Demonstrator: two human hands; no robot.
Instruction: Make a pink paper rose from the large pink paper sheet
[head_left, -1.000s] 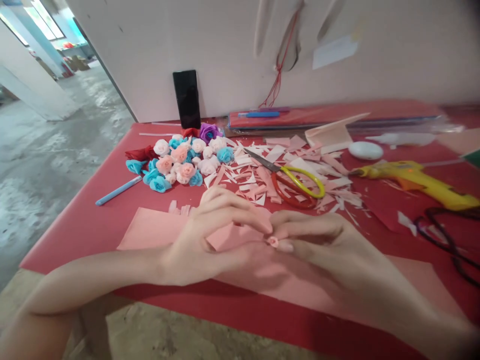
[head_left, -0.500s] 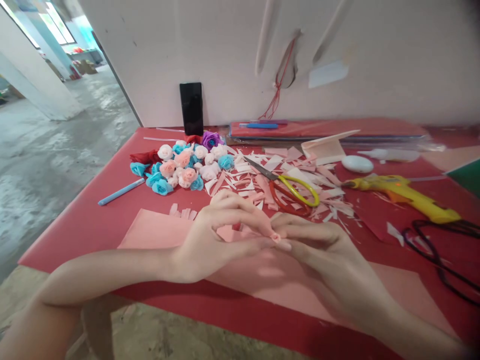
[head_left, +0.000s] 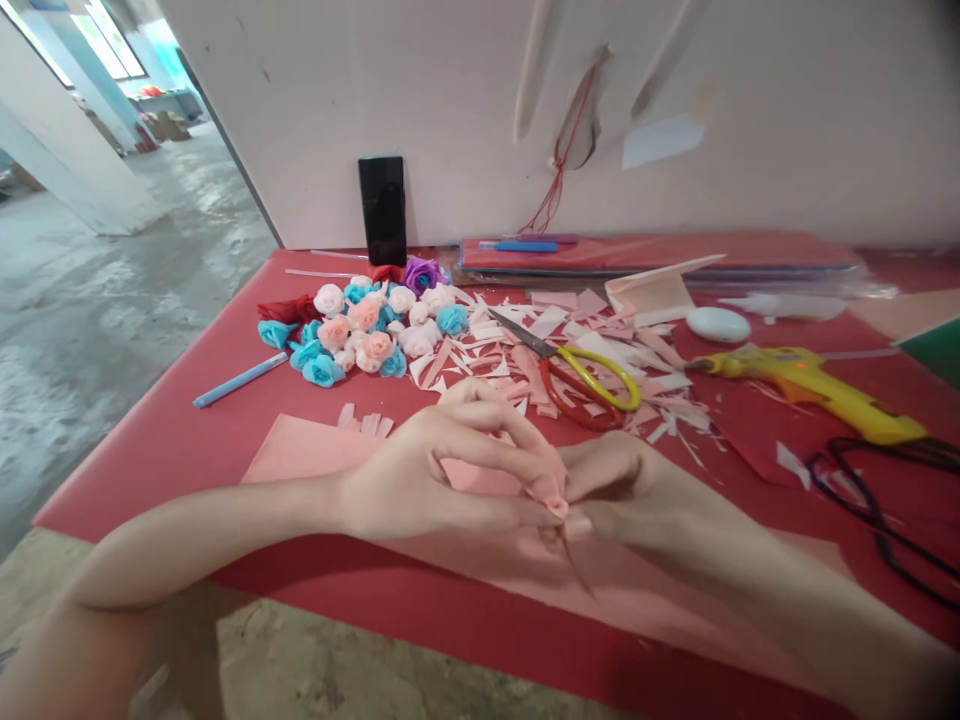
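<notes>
Widest of all, a red table (head_left: 187,440), set against a pale wall (head_left: 450,100). On its near part, lying flat, a big pink paper sheet (head_left: 300,455), with short cut strips at its far edge. Over that sheet, left hand (head_left: 427,470) reaching in from the left and right hand (head_left: 637,490) from the right, fingertips meeting just above the paper. Farther back, a broad litter of pink and white paper scraps (head_left: 495,345); at its left edge, a heap of paper roses (head_left: 367,325) in white, pink, blue, red and purple. On the right, well apart from the hands, a yellow glue gun (head_left: 817,390), nozzle toward the scraps, and a black cable (head_left: 877,490) looped near it. Among the scraps, scissors (head_left: 581,375) with yellow and red handles, blades toward the heap. Upright against the wall, a black phone (head_left: 383,210). Left of the heap, a blue pen (head_left: 240,380) lying slantwise. Smallest, a tiny pink rolled bud (head_left: 555,503), pinched where the hands meet: left grip closed on it, right grip closed on it too, a thin strip trailing below toward the sheet
</notes>
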